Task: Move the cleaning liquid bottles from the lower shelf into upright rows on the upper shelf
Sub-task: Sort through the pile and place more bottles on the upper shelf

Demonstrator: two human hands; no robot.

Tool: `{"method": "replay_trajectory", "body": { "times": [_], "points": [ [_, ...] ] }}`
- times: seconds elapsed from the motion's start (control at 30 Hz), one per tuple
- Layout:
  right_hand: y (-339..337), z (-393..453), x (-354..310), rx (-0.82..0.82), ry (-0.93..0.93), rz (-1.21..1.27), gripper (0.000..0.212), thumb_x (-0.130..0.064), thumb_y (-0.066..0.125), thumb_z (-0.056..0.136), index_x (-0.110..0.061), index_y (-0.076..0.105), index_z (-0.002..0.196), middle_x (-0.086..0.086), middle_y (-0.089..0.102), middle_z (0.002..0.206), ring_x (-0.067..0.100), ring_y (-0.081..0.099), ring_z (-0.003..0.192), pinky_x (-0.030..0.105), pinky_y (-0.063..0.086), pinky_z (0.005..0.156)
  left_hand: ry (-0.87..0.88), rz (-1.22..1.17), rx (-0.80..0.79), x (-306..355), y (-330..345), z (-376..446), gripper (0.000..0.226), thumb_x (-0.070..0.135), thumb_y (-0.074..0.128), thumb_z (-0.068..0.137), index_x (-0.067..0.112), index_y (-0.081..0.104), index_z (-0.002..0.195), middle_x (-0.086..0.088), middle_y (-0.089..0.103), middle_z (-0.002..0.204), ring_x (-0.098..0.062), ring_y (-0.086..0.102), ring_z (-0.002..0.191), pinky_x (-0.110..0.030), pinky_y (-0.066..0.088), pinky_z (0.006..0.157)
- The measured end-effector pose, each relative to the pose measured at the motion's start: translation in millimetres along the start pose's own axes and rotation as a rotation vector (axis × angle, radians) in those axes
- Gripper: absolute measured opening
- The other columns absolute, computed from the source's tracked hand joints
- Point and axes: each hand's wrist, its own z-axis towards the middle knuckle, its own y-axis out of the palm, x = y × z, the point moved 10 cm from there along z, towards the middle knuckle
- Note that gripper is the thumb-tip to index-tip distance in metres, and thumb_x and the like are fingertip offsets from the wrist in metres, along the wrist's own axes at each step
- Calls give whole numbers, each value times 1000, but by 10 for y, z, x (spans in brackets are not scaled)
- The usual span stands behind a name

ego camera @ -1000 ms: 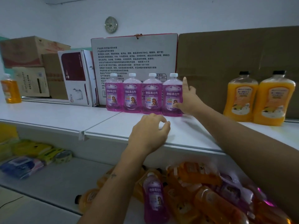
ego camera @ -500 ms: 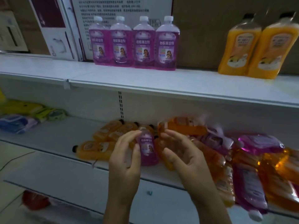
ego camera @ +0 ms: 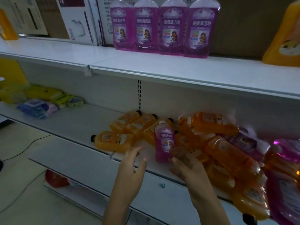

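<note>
Four purple cleaning bottles stand upright in a row at the back of the upper shelf, with an orange bottle to their right. On the lower shelf lies a pile of orange bottles and purple ones. One purple bottle stands up at the pile's front. My left hand hovers just left of it, fingers straight, holding nothing. My right hand is at the bottle's lower right corner, its fingers blurred and loosely curved beside it.
Packs of wipes lie at the left of the lower shelf. Cardboard boxes line the back of the upper shelf, and another orange bottle stands at its far left. A red object sits on the bottom shelf.
Both hands came down from the upper shelf, where the right one touched the fourth purple bottle, to the lower shelf. The left hand has since drawn slightly away from the standing purple bottle.
</note>
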Motion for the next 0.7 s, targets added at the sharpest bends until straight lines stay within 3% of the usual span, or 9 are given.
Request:
{"method": "replay_trajectory", "body": {
  "times": [0.13,0.27,0.3,0.4,0.47,0.53,0.6,0.7],
  "points": [
    [331,230,97,-67,20,-108,22,-14,69,91,-30,68,107,-8,73,107,14,68,103,30,56,82,-123,95,-43,-524,-66,108,28,29,55,98,36,50,125,16,50,127,-2,51,113,-11,37,85],
    [1054,555,41,-346,-84,-423,33,-28,62,96,-54,54,114,-39,48,123,-30,47,104,-1,42,78,-270,80,103,-1030,-592,370,33,25,56,98,28,50,130,6,53,125,-13,55,110,-25,42,87],
    [1248,650,40,-411,-126,-503,38,-27,60,97,-56,49,120,-42,41,127,-33,41,107,-4,37,83,-319,88,106,-1151,-709,440,39,27,56,98,24,47,136,2,52,126,-15,56,110,-28,43,88],
    [1781,997,43,-489,-270,-774,47,-23,58,97,-39,47,140,-29,34,135,-11,32,126,15,29,104,-418,111,110,-1444,-998,636,50,30,57,97,15,40,141,-10,53,129,-26,59,107,-38,49,93],
    [2056,1229,143,-546,-254,-932,51,-23,64,95,-27,48,143,-19,42,134,0,37,127,22,33,101,-445,160,79,-1561,-1108,731,51,34,56,97,14,40,142,-12,54,128,-26,58,106,-33,49,86],
    [2235,1394,316,-635,-192,-1085,55,-27,74,88,-18,54,138,-6,57,133,13,52,125,30,46,99,-469,167,-7,-1641,-1119,805,54,41,55,97,17,38,143,-5,57,123,-19,56,101,-23,45,74],
    [2312,1510,400,-638,-173,-1210,62,-36,79,81,-18,54,136,1,62,131,21,58,121,41,49,99,-497,66,-59,-1695,-1083,865,57,46,54,96,22,37,145,2,58,118,-17,59,102,-27,49,82],
    [2352,1589,435,-577,-200,-1332,67,-49,76,77,-25,52,135,-1,63,129,23,58,117,42,48,97,-504,-48,-28,-1725,-1066,957,56,46,56,96,22,41,144,10,54,113,-14,57,102,-30,46,89]
  ]
}}
